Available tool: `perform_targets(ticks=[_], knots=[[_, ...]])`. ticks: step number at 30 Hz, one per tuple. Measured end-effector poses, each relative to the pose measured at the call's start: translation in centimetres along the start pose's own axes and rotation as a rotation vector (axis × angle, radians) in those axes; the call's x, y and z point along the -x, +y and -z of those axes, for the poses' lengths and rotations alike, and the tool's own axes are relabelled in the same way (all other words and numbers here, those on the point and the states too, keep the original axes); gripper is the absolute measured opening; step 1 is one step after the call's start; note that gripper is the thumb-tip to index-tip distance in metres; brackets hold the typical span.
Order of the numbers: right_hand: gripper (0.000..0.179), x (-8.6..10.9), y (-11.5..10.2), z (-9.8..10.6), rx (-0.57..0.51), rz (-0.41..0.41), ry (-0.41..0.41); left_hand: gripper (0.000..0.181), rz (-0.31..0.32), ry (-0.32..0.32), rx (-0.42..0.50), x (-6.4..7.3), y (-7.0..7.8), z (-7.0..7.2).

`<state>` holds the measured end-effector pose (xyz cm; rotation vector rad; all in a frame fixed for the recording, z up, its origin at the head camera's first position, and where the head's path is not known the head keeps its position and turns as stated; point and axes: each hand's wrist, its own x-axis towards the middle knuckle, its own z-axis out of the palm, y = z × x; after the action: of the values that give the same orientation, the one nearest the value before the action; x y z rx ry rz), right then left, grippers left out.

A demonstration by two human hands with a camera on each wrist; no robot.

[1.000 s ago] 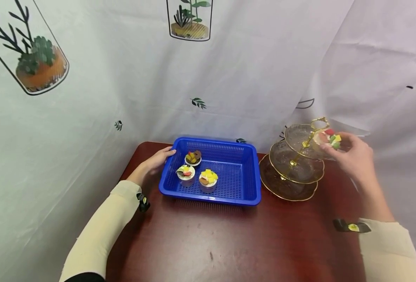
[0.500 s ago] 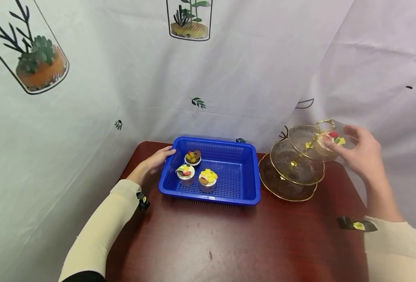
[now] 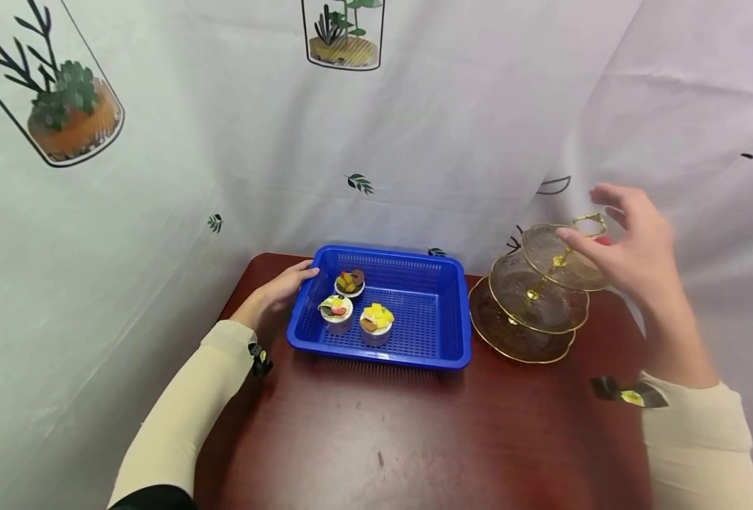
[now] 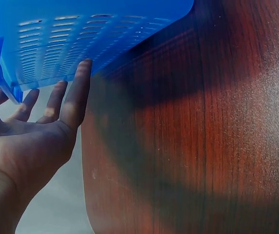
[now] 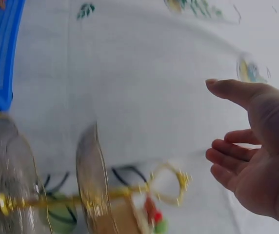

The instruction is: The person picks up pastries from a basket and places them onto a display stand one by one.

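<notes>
My left hand [image 3: 283,285] holds the left end of a blue plastic basket [image 3: 382,361], thumb over the rim and fingers against the outer wall in the left wrist view. Three cups of fruit-topped dessert sit in its left half: a dark one with yellow chunks [image 3: 349,283], one with white cream and red fruit [image 3: 336,313], and one topped yellow [image 3: 376,322]. Another dessert cup [image 5: 154,214] rests on the top tier of a gold-rimmed three-tier stand [image 3: 535,312], mostly hidden by my right hand in the head view. That right hand [image 3: 637,244] hovers above it, fingers apart, holding nothing.
The stand's gold ring handle [image 3: 589,224] rises beside my right hand. Basket and stand stand close together at the back of a dark red wooden table [image 3: 427,439]. A pale printed cloth [image 3: 446,142] hangs behind them.
My right hand has let go of the dessert cup on the top tier and lifted away from it. My left hand and the basket stay where they were.
</notes>
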<state>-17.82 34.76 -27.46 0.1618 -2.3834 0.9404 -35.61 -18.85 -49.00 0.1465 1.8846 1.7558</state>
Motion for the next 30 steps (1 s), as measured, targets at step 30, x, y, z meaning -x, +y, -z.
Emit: perform_targets(ticks=[30], knots=[[0.074,-0.3,-4.3,-21.2,-0.263,0.101,-0.366,0.059,-0.007,-0.004,-0.02,0.3,0.1,-0.3]])
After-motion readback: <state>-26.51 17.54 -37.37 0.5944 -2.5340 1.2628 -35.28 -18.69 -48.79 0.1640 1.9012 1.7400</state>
